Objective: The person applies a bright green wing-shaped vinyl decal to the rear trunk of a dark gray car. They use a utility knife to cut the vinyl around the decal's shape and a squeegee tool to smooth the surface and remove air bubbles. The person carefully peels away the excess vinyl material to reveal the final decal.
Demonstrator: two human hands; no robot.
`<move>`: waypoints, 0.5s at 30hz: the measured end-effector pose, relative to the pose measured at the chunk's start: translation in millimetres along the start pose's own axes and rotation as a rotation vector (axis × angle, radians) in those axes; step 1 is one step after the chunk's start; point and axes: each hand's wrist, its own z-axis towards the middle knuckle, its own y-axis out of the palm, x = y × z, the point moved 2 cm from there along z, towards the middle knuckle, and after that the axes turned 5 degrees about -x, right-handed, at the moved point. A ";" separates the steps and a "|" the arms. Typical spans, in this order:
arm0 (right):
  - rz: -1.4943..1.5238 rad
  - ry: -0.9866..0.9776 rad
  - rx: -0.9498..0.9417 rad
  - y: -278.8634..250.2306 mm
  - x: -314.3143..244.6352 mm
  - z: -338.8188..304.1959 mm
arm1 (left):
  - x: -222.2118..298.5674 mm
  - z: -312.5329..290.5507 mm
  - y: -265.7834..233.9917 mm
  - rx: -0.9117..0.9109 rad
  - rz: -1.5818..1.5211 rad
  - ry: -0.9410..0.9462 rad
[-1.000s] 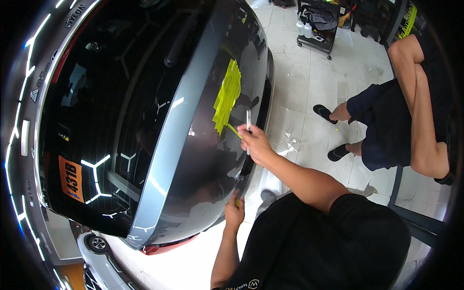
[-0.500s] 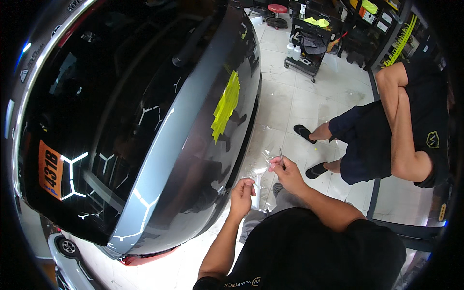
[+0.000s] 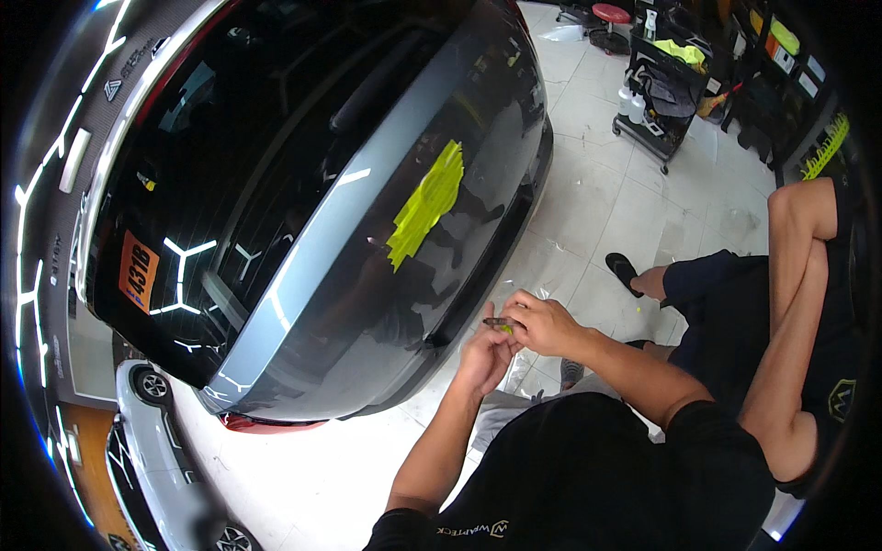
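Between left hand (image 3: 486, 361), hold unclear, and right hand (image 3: 546, 326), a slim dark tool (image 3: 497, 322) in the right's grip

Looking at a glossy white tile floor (image 3: 597, 220), crossed by thin grout lines and super bright toward the bottom. Up top, got a red-seated round stool (image 3: 611, 14), then a black rolling cart (image 3: 643, 145) stocked with white bottles (image 3: 631, 106) and a dark grey cloth (image 3: 663, 90). Just past that, spotted a crumpled neon-yellow cloth (image 3: 680, 53), plus cluttered dark shelving (image 3: 797, 62) off to the right. Over on the left, seeing branching white light strips (image 3: 22, 194) running across a dark grey surface (image 3: 60, 220) (wall or ceiling, can't tell). Down in that lower corner, got a parked silver-white car (image 3: 156, 441) beside an orange-brown patch (image 3: 92, 450).
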 end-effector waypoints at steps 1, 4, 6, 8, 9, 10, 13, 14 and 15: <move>0.051 -0.016 0.047 -2.7 1.7 1.6 | 2.1 1.9 3.9 -0.035 -0.040 0.008; 0.176 0.010 0.094 -11.3 3.0 -0.1 | 7.0 7.6 15.1 0.120 0.059 0.123; 0.281 0.054 0.163 -10.5 2.7 -5.0 | 28.8 13.3 20.2 0.143 0.143 0.163; 0.486 0.276 0.196 -2.4 20.2 -11.5 | 55.9 16.6 16.7 0.246 0.524 0.252; 0.577 0.383 0.211 -4.3 30.3 -14.3 | 68.6 21.1 10.2 0.295 0.824 0.379; 0.539 0.414 0.197 -12.8 37.7 -17.6 | 92.6 24.0 17.0 0.382 1.200 0.484; -0.015 0.248 0.273 -36.1 66.2 -33.6 | 154.3 48.5 55.7 0.572 2.036 0.982; -0.063 0.312 0.237 -44.8 71.6 -42.0 | 166.7 59.9 61.0 0.553 2.136 1.127; -0.108 0.369 0.205 -55.1 75.7 -47.5 | 174.3 69.4 61.2 0.607 2.239 1.098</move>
